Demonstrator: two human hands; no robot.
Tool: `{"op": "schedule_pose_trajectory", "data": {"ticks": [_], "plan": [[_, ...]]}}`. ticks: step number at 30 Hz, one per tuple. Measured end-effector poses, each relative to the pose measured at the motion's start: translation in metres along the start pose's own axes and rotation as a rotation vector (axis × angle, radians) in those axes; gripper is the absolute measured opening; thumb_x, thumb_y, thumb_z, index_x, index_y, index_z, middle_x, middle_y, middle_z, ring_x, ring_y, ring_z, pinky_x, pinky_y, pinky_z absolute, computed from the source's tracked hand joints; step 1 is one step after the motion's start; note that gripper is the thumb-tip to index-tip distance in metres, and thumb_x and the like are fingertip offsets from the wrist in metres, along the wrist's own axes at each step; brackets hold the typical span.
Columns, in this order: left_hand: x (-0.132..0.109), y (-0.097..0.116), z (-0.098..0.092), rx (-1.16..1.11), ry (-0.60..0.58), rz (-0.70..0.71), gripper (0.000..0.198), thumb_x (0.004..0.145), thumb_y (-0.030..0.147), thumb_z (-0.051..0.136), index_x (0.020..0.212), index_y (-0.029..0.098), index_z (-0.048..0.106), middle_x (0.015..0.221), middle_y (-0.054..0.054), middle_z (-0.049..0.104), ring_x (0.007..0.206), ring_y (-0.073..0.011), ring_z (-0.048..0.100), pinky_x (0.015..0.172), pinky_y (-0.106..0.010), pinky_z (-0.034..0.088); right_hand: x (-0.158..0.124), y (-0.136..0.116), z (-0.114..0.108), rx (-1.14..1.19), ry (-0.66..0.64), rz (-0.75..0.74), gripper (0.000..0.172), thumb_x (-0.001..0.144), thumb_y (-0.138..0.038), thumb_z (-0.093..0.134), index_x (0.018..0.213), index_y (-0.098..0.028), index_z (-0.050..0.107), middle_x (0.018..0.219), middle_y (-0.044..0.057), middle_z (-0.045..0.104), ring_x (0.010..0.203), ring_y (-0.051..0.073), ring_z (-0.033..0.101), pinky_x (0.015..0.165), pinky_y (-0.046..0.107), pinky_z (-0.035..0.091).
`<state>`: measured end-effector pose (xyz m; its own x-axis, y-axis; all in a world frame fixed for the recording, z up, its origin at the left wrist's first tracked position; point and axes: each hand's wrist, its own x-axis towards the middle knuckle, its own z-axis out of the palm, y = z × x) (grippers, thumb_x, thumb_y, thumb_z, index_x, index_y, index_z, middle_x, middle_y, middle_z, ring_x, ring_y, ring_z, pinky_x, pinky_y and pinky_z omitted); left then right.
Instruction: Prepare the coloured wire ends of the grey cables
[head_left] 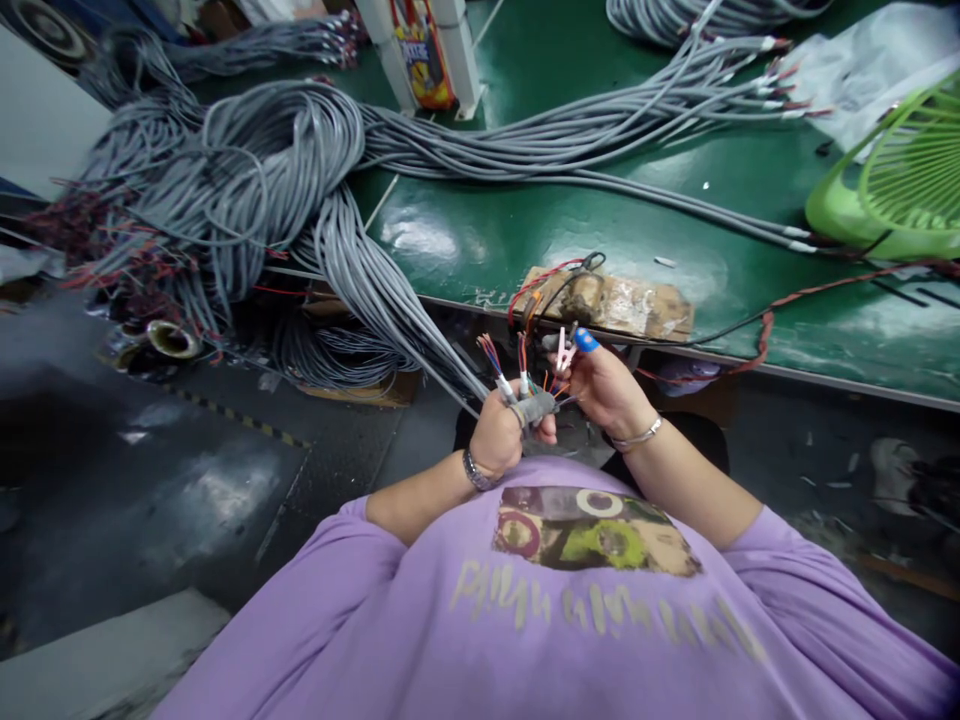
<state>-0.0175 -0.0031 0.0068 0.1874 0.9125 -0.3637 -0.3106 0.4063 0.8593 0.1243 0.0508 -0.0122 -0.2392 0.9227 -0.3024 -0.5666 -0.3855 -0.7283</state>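
My left hand (501, 430) is closed around the end of the grey cables (420, 325), which run down to it from the table. Red, blue and orange wires (523, 350) stick out of white-banded cable ends above my fist. A grey wrap (534, 408) covers my left thumb. My right hand (606, 385) is pinched close to these wires, just right of my left, with a blue cover (586, 340) on one digit. A small pale pink forked piece (564, 350) shows at its fingertips; whether they grip it or a thin wire is too small to tell.
On the green table's (480, 245) edge sits a worn wooden block (630, 305) with red and black leads. A large heap of grey cable (277, 160) lies left. A green fan (900, 180) and plastic bag (877, 70) are right. Coiled cable (337, 355) lies below the table.
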Motion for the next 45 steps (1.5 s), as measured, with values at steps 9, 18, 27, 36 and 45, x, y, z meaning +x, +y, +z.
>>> {"op": "schedule_pose_trajectory", "data": {"ticks": [9, 18, 27, 36, 45], "plan": [[0.009, 0.003, 0.002, -0.018, -0.007, -0.027, 0.032, 0.065, 0.042, 0.075, 0.070, 0.016, 0.055, 0.050, 0.002, 0.060, 0.039, -0.0097, 0.053, 0.041, -0.021, 0.047, 0.010, 0.011, 0.003, 0.130, 0.050, 0.034, 0.057, 0.068, -0.076, 0.064, 0.077, -0.019, 0.061, 0.069, 0.001, 0.064, 0.055, 0.011, 0.053, 0.052, 0.024, 0.044], [0.012, 0.002, 0.005, -0.010, -0.006, -0.046, 0.031, 0.063, 0.038, 0.076, 0.069, 0.015, 0.057, 0.050, 0.001, 0.060, 0.039, -0.0101, 0.053, 0.040, -0.022, 0.047, 0.011, 0.006, 0.013, 0.216, 0.181, 0.035, 0.049, 0.069, -0.067, 0.071, 0.072, -0.019, 0.060, 0.060, 0.000, 0.065, 0.050, 0.011, 0.054, 0.051, 0.025, 0.048], [0.003, -0.002, -0.002, -0.006, -0.014, -0.008, 0.029, 0.066, 0.038, 0.075, 0.069, 0.015, 0.057, 0.050, 0.002, 0.060, 0.039, -0.0102, 0.053, 0.041, -0.022, 0.048, 0.005, 0.009, -0.001, 0.175, -0.027, 0.083, 0.059, 0.075, -0.079, 0.053, 0.080, -0.021, 0.061, 0.071, 0.001, 0.066, 0.053, 0.011, 0.053, 0.051, 0.025, 0.046], [0.001, 0.000, 0.004, -0.043, 0.062, 0.042, 0.032, 0.067, 0.041, 0.075, 0.069, 0.016, 0.056, 0.050, 0.003, 0.060, 0.039, -0.0093, 0.053, 0.041, -0.021, 0.048, 0.002, 0.005, -0.003, 0.084, 0.005, -0.035, 0.033, 0.077, -0.051, 0.072, 0.077, -0.020, 0.062, 0.065, -0.003, 0.060, 0.054, 0.008, 0.050, 0.050, 0.022, 0.040], [0.007, 0.001, 0.010, -0.033, 0.072, 0.059, 0.031, 0.068, 0.041, 0.074, 0.070, 0.016, 0.056, 0.052, 0.002, 0.060, 0.041, -0.0103, 0.055, 0.042, -0.021, 0.046, 0.005, 0.014, -0.003, -0.029, 0.111, -0.190, 0.048, 0.070, -0.067, 0.070, 0.071, -0.020, 0.063, 0.059, -0.003, 0.059, 0.052, 0.009, 0.049, 0.052, 0.023, 0.042]]}}
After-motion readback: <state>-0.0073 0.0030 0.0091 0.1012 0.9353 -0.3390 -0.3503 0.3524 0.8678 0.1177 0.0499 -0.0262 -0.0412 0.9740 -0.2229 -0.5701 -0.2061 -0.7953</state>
